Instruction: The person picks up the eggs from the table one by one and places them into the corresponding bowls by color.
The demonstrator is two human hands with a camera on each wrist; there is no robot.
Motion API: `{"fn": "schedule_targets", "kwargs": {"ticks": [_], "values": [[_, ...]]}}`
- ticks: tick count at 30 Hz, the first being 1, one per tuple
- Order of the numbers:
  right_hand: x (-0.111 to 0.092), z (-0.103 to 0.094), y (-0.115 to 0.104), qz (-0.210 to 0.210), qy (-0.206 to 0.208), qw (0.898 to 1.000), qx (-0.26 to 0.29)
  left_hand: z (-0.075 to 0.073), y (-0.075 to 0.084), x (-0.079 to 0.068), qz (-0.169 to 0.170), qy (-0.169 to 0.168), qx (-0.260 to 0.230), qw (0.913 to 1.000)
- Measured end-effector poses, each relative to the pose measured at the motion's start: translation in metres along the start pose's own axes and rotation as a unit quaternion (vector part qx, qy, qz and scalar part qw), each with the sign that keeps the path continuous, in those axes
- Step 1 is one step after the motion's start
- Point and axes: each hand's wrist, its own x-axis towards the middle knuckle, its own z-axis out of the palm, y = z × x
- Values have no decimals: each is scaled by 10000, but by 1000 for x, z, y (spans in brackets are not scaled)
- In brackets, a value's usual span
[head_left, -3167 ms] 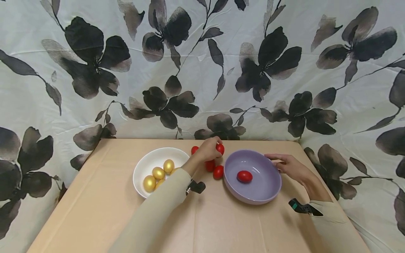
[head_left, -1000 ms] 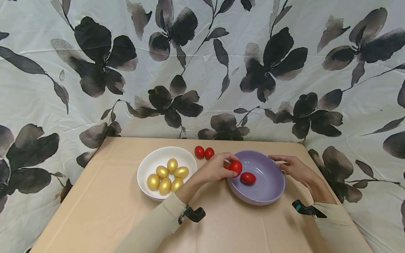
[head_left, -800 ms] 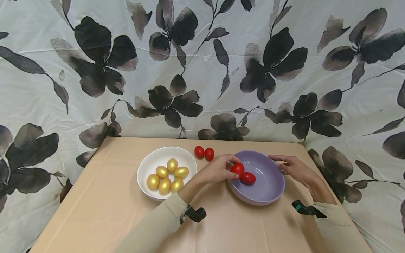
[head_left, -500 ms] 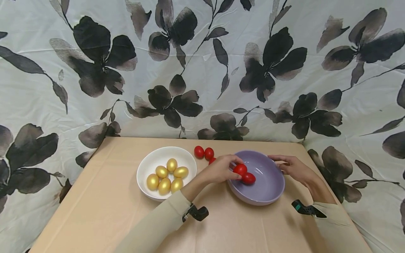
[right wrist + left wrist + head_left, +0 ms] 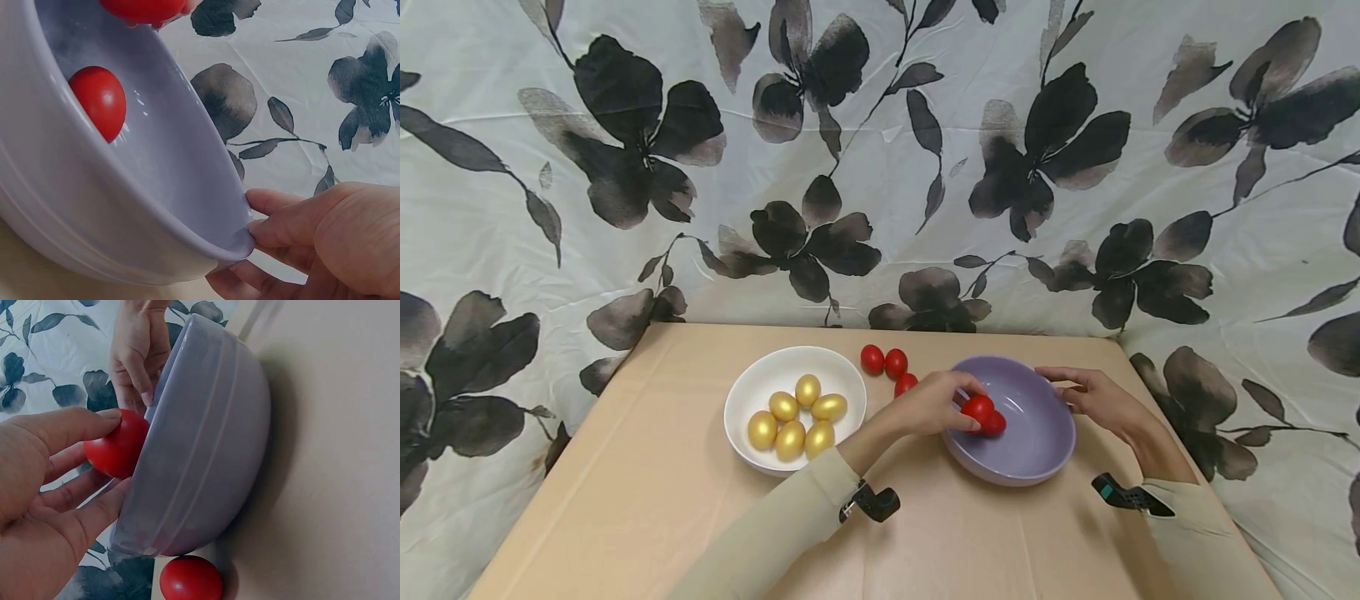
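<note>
My left hand (image 5: 934, 403) pinches a glossy red egg (image 5: 977, 407) between thumb and fingers, over the near-left inside of the purple bowl (image 5: 1037, 450). Another red egg (image 5: 99, 103) lies in that bowl; the held one partly covers it in the head view. At the bowl's right side my right hand (image 5: 1093, 398) grips the rim, thumb and index finger at the edge and other fingers below it in the right wrist view. Behind my left hand, red eggs (image 5: 896, 363) lie on the table, and one red egg (image 5: 190, 578) shows close beside the bowl in the left wrist view.
A white bowl (image 5: 737, 446) with several gold eggs (image 5: 790, 440) stands left of the purple bowl, partly behind my left forearm. Both stand on a beige table (image 5: 640, 492). A floral cloth (image 5: 925, 192) hangs behind it. Each wrist wears a small black camera.
My left hand has taken a red egg from the group at the back and brought it right and toward me, over the purple bowl. The right hand stays at the rim.
</note>
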Motion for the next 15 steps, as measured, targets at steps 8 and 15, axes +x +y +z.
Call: {"fn": "schedule_targets", "kwargs": {"ticks": [8,15], "values": [[2,0,1,-13,-58,10000,8,8,-2,7,204,-169,125,9996],[1,0,1,-65,-86,9999,27,13,3,10,215,-506,416,9976]]}}
